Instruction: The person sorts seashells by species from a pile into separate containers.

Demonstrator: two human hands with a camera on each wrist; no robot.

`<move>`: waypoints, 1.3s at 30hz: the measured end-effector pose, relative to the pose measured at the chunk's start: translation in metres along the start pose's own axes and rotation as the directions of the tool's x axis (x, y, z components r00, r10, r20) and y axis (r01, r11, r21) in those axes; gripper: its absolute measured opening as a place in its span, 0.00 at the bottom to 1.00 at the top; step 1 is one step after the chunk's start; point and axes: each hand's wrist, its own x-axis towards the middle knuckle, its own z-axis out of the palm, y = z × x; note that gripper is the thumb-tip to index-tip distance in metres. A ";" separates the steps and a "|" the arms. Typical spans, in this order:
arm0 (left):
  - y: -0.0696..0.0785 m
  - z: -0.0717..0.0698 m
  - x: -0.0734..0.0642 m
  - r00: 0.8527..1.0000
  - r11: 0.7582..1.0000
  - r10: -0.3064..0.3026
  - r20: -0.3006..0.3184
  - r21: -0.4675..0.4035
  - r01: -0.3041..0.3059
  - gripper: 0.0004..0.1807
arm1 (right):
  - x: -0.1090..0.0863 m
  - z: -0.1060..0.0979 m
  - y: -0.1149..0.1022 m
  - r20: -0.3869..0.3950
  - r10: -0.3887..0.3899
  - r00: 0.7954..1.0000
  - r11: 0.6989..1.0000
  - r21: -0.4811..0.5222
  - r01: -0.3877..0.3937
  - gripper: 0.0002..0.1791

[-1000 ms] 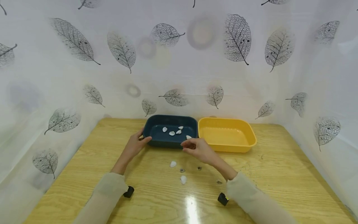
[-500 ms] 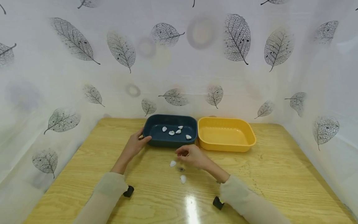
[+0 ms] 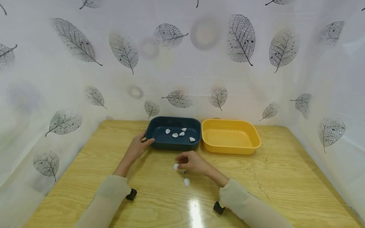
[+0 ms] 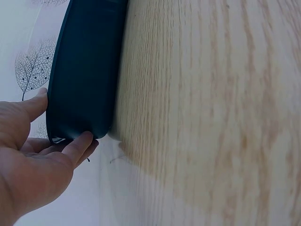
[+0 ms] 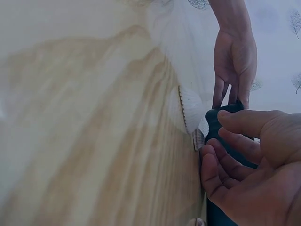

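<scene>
My left hand (image 3: 137,148) holds the left end of a dark blue bin (image 3: 171,146), its thumb and fingers on different sides of the corner. Several white seashells (image 3: 175,135) lie inside the bin. My right hand (image 3: 194,163) is low over the table before the bin, fingers bent, with a gap between thumb and fingertips in the right wrist view. Its fingertips are beside a white seashell (image 3: 175,166); contact is unclear. Another white seashell (image 3: 186,182) lies nearer me. Close under the right hand is a small dark grey piece (image 3: 185,172), partly hidden.
A yellow bin (image 3: 231,150) stands against the right side of the dark blue one. Both are toward the back of the wooden table (image 3: 159,202). A leaf-patterned white curtain (image 3: 182,72) hangs behind and along the sides.
My right hand has moved from the dark blue bin's front edge down and left to the white seashell on the table. The left hand has stayed on the bin.
</scene>
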 end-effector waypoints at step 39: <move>0.003 0.000 -0.004 1.000 1.000 -0.023 0.018 -0.009 0.024 0.42 | 0.005 0.020 -0.007 -0.100 -0.001 0.995 0.959 -0.283 -0.028 0.07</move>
